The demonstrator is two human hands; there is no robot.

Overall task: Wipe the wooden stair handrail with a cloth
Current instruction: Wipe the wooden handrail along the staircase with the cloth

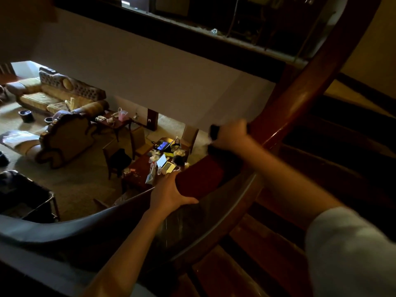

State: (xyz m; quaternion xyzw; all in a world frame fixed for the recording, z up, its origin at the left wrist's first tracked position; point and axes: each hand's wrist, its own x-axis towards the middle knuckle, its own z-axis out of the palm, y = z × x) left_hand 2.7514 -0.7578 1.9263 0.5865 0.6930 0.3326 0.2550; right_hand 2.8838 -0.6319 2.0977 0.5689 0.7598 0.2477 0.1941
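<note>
Reddish-brown wood, the handrail (304, 97) curves down from upper right to centre. Left hand (171, 192) grips it lower down, thumb spread along its side. Right hand (230, 133), blurred, is closed higher up on what seems a dark cloth (214, 131).

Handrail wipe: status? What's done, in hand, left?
Done: cannot tell; no clear line between wiped and unwiped wood. In hand: the right hand presses a dark, motion-blurred cloth on the handrail, mid-stroke, while the left hand grips the rail lower down. Left: probably the long curve rising beyond the cloth, and perhaps the part under the left hand.
</note>
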